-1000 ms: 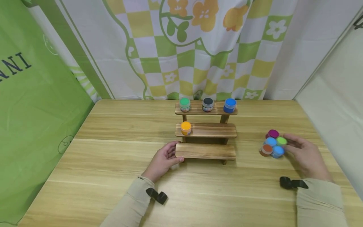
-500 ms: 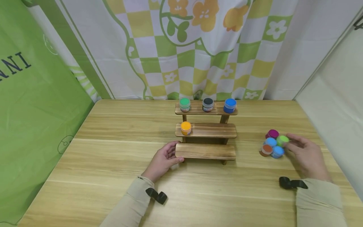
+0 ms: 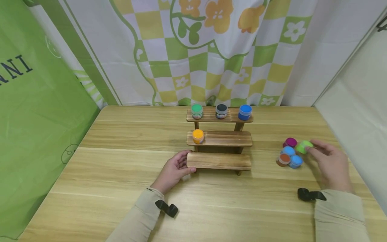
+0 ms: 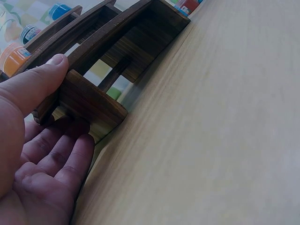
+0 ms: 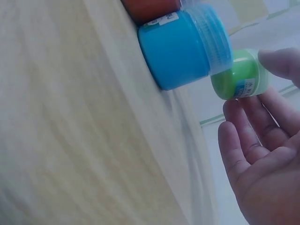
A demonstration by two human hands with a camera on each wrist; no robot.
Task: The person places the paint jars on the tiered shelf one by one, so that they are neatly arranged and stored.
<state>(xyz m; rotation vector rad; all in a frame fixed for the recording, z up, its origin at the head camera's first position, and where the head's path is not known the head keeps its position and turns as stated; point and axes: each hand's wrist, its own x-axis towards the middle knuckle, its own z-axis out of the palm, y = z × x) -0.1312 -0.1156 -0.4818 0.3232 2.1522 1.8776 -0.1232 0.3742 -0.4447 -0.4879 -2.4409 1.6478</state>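
Note:
A three-tier wooden shelf rack [image 3: 219, 160] stands mid-table in the head view. My left hand [image 3: 173, 170] holds the left end of its lowest tier; in the left wrist view the thumb lies on the board's edge, with the fingers beneath by the support. My right hand [image 3: 334, 165] pinches a light green paint pot [image 5: 241, 75] between thumb and fingers, tilted and raised off the table. Beside it stand a purple pot [image 3: 291, 142], two light blue pots [image 3: 295, 162] and a brown pot [image 3: 284, 160].
On the top tier are a green pot [image 3: 197, 111], a black pot [image 3: 221, 111] and a blue pot [image 3: 245, 112]. An orange pot [image 3: 198, 136] sits at the left of the middle tier. A patterned curtain [image 3: 217, 67] hangs behind the table.
My right hand has lifted the light green pot from the cluster, tilting it and drawing it slightly right. The left hand and the rack have stayed put.

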